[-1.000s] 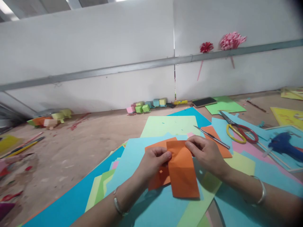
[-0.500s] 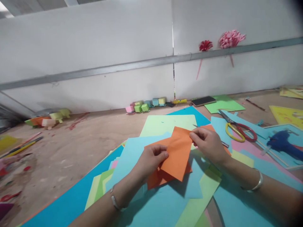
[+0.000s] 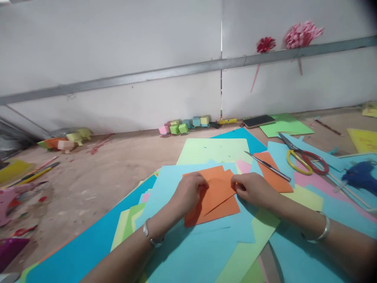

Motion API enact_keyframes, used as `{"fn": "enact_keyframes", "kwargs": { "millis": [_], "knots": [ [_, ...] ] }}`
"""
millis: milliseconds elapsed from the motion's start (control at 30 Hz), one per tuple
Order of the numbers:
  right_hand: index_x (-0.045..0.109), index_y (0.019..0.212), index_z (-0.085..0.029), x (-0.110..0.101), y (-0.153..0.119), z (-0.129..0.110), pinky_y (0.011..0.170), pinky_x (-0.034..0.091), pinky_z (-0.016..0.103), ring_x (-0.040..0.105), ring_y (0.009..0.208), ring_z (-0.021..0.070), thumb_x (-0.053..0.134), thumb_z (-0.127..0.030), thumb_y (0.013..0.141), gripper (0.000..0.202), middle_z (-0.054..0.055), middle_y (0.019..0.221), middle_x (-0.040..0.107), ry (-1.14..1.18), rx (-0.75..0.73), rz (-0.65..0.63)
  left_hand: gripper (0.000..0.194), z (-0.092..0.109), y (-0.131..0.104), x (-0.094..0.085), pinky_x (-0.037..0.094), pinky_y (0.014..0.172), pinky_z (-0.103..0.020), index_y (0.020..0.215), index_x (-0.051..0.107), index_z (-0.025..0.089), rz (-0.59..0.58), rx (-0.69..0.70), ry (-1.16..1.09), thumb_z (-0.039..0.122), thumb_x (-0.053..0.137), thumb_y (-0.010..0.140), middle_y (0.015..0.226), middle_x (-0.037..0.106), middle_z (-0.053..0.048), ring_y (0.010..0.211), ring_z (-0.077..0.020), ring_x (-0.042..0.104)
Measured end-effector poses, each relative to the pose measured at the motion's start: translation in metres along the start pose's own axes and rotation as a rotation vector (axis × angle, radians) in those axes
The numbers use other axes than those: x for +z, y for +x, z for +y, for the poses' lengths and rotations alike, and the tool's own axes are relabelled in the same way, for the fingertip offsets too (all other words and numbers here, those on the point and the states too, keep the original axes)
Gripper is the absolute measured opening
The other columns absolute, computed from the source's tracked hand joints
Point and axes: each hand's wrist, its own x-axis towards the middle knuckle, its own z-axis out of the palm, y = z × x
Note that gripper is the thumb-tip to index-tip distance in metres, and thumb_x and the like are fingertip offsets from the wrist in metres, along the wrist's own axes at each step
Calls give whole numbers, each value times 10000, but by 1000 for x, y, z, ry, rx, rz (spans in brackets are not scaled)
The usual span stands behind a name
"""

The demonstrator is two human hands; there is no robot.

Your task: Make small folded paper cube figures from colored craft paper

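A small piece of orange paper [image 3: 221, 184] lies over, or just above, a larger orange sheet [image 3: 226, 210]. My left hand [image 3: 191, 192] has its fingers curled closed at the piece's left side, with the fingertips partly hidden. My right hand [image 3: 253, 189] pinches its right edge between thumb and fingers. Under both orange papers is a spread of light blue sheets [image 3: 203, 251]. Just beyond my right hand, a craft knife [image 3: 272, 166] rests on another orange sheet [image 3: 284, 185].
Scissors [image 3: 299, 161] with yellow and red handles and a blue glue gun [image 3: 361, 177] lie to the right. Toward the wall are a phone [image 3: 259, 121], a green sheet [image 3: 287, 125] and small folded paper blocks [image 3: 183, 128]. Pencils [image 3: 37, 173] lie at left.
The small orange paper, raised and upright between my hands before, is now lowered nearly flat over the larger orange sheet. My right hand has come down, uncovering the craft knife. The view shifted slightly.
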Motion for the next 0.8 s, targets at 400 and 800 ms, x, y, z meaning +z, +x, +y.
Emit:
{"fn": "enact_keyframes", "kwargs": {
  "millis": [400,800],
  "knots": [
    [508,677,-204,4,0,-7,516,203,259,470,579,142,478,-18,722,194,1,624,565,-142,22,-34,250,30,-7,10,450,764,-403,890,711,135,-61,15,345,376,657,853,974,638,-136,914,-295,559],
    [508,703,-205,5,-1,-2,514,231,250,484,584,144,475,-44,739,168,2,647,594,-166,4,-51,319,11,-6,-9,426,751,-346,1079,670,233,-144,-24,333,291,751,775,1034,590,-81,925,-264,545]
  ]
}}
